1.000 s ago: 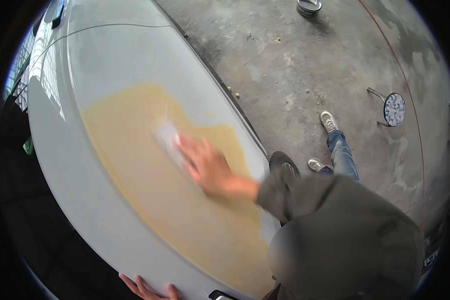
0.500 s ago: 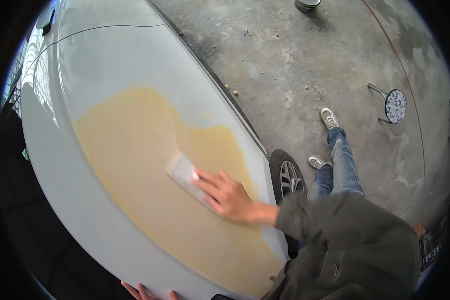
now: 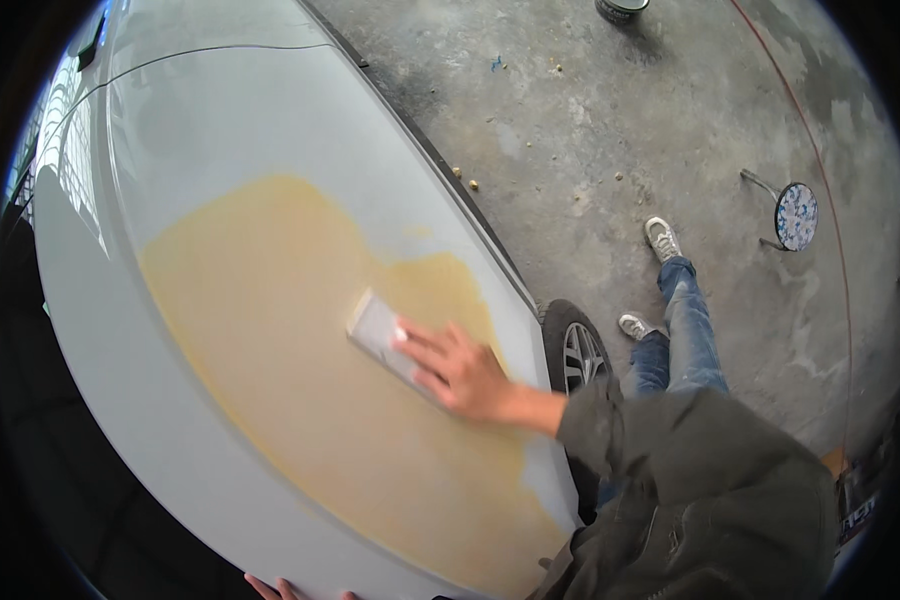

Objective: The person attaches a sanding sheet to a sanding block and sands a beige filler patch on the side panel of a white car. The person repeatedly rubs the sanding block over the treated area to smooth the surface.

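Right hand (image 3: 470, 378), gripping sanding block (image 3: 377, 329), has shifted toward right edge of car panel (image 3: 230, 115), work remaining within yellow patch (image 3: 270, 260); left hand (image 3: 286, 590) mostly hidden, grip indeterminable.

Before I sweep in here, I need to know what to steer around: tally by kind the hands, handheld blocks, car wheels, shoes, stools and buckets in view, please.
Hands: 2 (left hand, right hand)
Pale block: 1
Car wheel: 1
Shoes: 2 (upper shoe, lower shoe)
Round stool: 1
Dark bucket: 1
Total: 8
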The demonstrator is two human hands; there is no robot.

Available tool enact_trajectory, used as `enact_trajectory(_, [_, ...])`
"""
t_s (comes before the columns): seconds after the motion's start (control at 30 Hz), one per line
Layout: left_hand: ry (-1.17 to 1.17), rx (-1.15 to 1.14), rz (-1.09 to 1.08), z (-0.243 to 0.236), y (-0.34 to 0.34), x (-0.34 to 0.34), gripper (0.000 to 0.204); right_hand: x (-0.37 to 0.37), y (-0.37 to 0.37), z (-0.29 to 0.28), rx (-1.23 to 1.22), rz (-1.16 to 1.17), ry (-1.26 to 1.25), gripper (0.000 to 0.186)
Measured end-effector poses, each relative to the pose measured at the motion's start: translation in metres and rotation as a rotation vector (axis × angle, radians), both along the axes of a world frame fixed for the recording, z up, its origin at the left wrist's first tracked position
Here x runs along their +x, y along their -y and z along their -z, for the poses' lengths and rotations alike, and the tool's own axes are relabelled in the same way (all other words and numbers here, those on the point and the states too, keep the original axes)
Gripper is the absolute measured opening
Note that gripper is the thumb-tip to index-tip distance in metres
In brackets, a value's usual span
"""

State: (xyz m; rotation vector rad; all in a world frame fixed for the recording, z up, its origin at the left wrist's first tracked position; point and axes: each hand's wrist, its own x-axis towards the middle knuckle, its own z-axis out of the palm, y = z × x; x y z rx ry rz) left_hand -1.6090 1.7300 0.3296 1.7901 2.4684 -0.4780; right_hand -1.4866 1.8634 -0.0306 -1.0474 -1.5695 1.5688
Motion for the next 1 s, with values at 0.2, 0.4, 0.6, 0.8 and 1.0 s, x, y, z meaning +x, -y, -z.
enact_trajectory(0.2, [0.028, 0.028, -0.011, 0.006, -0.008, 0.002, 0.085, -0.030, -0.065, 0.042, 0.077, 0.162, 0.009, 0.045])
enact_trajectory(0.4, [0.017, 0.012, -0.003, 0.005, 0.000, -0.002, 0.085, -0.009, -0.026, 0.032, -0.001, 0.024, -0.016, 0.041])
enact_trajectory(0.6, [0.026, 0.026, -0.018, 0.004, 0.000, -0.001, 0.085, -0.031, -0.071, 0.023, 0.078, 0.111, -0.016, 0.044])
enact_trajectory(0.8, [0.019, 0.014, 0.007, 0.003, 0.000, 0.003, 0.084, -0.039, -0.083, 0.017, 0.036, 0.037, 0.001, 0.047])
enact_trajectory(1.0, [0.010, 0.044, -0.032, 0.003, 0.004, 0.001, 0.086, -0.043, -0.088, 0.008, 0.060, 0.082, -0.014, 0.043])
